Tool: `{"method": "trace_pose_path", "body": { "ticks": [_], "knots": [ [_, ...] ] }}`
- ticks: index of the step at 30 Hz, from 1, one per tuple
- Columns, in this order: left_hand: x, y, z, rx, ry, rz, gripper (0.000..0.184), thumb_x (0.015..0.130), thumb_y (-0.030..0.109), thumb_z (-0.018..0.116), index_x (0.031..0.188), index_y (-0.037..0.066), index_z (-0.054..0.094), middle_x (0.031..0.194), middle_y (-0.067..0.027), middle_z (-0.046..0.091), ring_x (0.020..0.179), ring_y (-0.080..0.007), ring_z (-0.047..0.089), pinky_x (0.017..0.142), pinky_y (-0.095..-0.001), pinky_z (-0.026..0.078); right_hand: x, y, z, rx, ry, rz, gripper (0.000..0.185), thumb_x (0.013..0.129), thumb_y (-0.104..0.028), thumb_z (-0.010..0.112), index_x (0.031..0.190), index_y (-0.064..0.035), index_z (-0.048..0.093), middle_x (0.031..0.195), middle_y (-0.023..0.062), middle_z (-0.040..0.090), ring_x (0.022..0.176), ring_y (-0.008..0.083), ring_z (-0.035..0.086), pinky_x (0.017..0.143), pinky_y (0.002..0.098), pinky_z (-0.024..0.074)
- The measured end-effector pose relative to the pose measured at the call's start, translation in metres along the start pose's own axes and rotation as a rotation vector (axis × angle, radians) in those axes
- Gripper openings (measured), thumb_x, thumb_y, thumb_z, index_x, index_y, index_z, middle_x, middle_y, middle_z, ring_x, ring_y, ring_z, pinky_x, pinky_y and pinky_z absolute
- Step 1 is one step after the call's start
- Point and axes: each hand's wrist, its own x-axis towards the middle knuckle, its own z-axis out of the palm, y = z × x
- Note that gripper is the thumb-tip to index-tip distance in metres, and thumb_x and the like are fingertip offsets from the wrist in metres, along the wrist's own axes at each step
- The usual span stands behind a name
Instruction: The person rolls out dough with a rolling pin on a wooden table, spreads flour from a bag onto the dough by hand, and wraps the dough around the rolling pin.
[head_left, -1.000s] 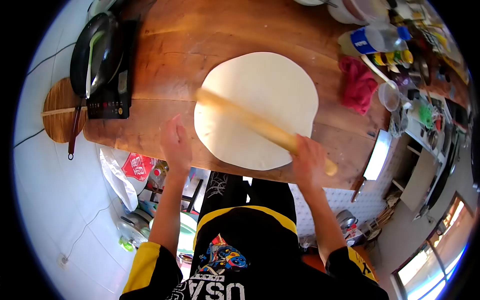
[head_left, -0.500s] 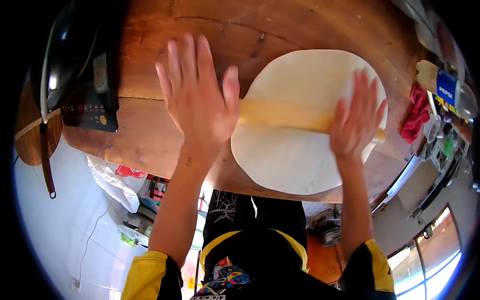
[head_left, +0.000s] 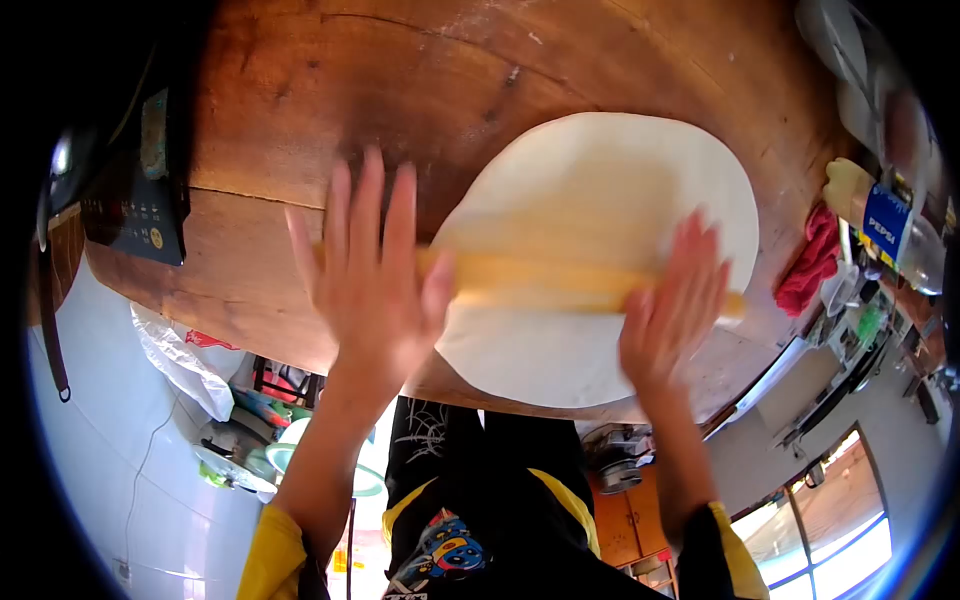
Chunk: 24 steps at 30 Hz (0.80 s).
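A wide, flat sheet of dough (head_left: 600,160) lies on the wooden table, its outline roughly round. Across it rests a wooden rolling pin (head_left: 540,280), smeared by motion and running left to right. My left hand (head_left: 375,290) is over the pin's left end, palm down with fingers spread. Over the pin's right part lies my right hand (head_left: 675,305), its fingers stretched out and blurred. Both palms hide parts of the pin; neither hand's fingers wrap round it.
A black induction cooker (head_left: 140,210) with a pan on it stands at the left. On the right are a red cloth (head_left: 808,262) and a Pepsi bottle (head_left: 885,222). The wooden table's (head_left: 270,290) front edge runs close to my body.
Both hands have come nearer to my body with the rolling pin, which has rolled towards the front of the dough. The whole view has also shifted slightly.
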Motion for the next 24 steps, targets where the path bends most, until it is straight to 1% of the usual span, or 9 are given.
{"method": "trace_pose_path", "body": {
  "ticks": [2, 5, 8, 11, 13, 15, 17, 22, 24],
  "knots": [
    [-0.060, -0.010, 0.009, 0.041, 0.005, 0.092, 0.045, 0.101, 0.039, 0.046, 0.137, 0.014, 0.056, 0.145, -0.0124, 0.053, 0.140, -0.0348, 0.043, 0.118, -0.0598, 0.018, -0.067, 0.006, -0.006, 0.014, -0.183, -0.063, 0.050, 0.097, -0.032, 0.055, 0.140, -0.0051, 0.054, 0.151, 0.0183, 0.046, 0.145, 0.0392, 0.034, 0.118, 0.0577, 0.0164],
    [-0.086, -0.033, 0.019, -0.030, 0.119, 0.306, 0.045, 0.089, 0.017, 0.071, 0.131, 0.017, 0.057, 0.131, -0.0062, 0.062, 0.123, -0.0293, 0.058, 0.117, -0.0561, 0.025, -0.082, 0.029, -0.004, -0.006, -0.030, -0.184, 0.039, 0.091, -0.023, 0.068, 0.127, -0.0095, 0.063, 0.137, 0.0119, 0.059, 0.132, 0.0327, 0.049, 0.117, 0.0564, 0.0224],
    [-0.063, -0.038, 0.007, -0.058, 0.133, 0.449, 0.052, 0.078, 0.008, 0.076, 0.126, 0.010, 0.058, 0.114, -0.0075, 0.063, 0.101, -0.0243, 0.061, 0.097, -0.0464, 0.046, -0.051, 0.037, -0.024, -0.027, -0.069, -0.317, 0.027, 0.083, -0.011, 0.076, 0.109, -0.0116, 0.069, 0.113, 0.0009, 0.068, 0.101, 0.0194, 0.059, 0.107, 0.0497, 0.0361],
    [-0.068, -0.012, -0.007, -0.107, 0.146, 0.298, 0.051, 0.077, 0.005, 0.075, 0.125, 0.009, 0.058, 0.115, -0.0097, 0.062, 0.099, -0.0261, 0.061, 0.089, -0.0438, 0.049, -0.012, 0.053, -0.036, -0.027, 0.083, -0.417, 0.022, 0.083, -0.011, 0.076, 0.105, -0.0115, 0.071, 0.113, 0.0021, 0.068, 0.103, 0.0203, 0.060, 0.103, 0.0462, 0.0396],
    [-0.074, 0.005, -0.002, -0.104, 0.174, 0.232, 0.056, 0.076, 0.004, 0.073, 0.130, 0.007, 0.057, 0.116, -0.0115, 0.060, 0.102, -0.0279, 0.059, 0.089, -0.0446, 0.047, 0.030, 0.054, -0.040, -0.019, 0.084, -0.476, 0.026, 0.084, -0.011, 0.075, 0.110, -0.0111, 0.072, 0.113, 0.0031, 0.069, 0.105, 0.0214, 0.060, 0.102, 0.0441, 0.0406],
    [-0.084, 0.031, 0.009, -0.122, 0.100, -0.066, 0.050, 0.087, 0.013, 0.066, 0.135, 0.003, 0.053, 0.125, -0.0136, 0.058, 0.113, -0.0307, 0.056, 0.098, -0.0483, 0.042, 0.059, 0.060, -0.034, -0.067, 0.024, -0.564, 0.032, 0.089, -0.017, 0.069, 0.121, -0.0111, 0.068, 0.118, 0.0046, 0.067, 0.108, 0.0235, 0.060, 0.102, 0.0457, 0.0407],
    [-0.094, 0.057, 0.028, 0.000, 0.095, -0.235, 0.057, 0.104, 0.039, 0.037, 0.142, -0.002, 0.046, 0.147, -0.0201, 0.047, 0.139, -0.0369, 0.042, 0.117, -0.0547, 0.020, 0.070, 0.051, -0.027, -0.054, 0.008, -0.582, 0.037, 0.092, -0.025, 0.065, 0.125, -0.0107, 0.065, 0.122, 0.0056, 0.066, 0.110, 0.0257, 0.060, 0.103, 0.0469, 0.0400],
    [-0.003, 0.004, 0.017, 0.158, 0.141, -0.433, 0.063, 0.104, 0.045, 0.030, 0.149, 0.002, 0.042, 0.154, -0.0202, 0.040, 0.147, -0.0392, 0.030, 0.119, -0.0598, 0.014, 0.169, 0.006, 0.008, 0.013, 0.118, -0.591, 0.053, 0.097, -0.043, 0.051, 0.137, -0.0086, 0.057, 0.134, 0.0080, 0.061, 0.116, 0.0321, 0.059, 0.105, 0.0496, 0.0373],
    [0.016, -0.010, 0.018, 0.126, 0.354, -0.503, 0.064, 0.104, 0.047, 0.026, 0.149, 0.004, 0.043, 0.154, -0.0187, 0.042, 0.147, -0.0392, 0.031, 0.119, -0.0606, 0.015, 0.199, -0.014, 0.007, 0.109, 0.187, -0.561, 0.056, 0.098, -0.044, 0.043, 0.136, -0.0058, 0.058, 0.131, 0.0116, 0.062, 0.115, 0.0329, 0.059, 0.105, 0.0496, 0.0368]
  ]
}}
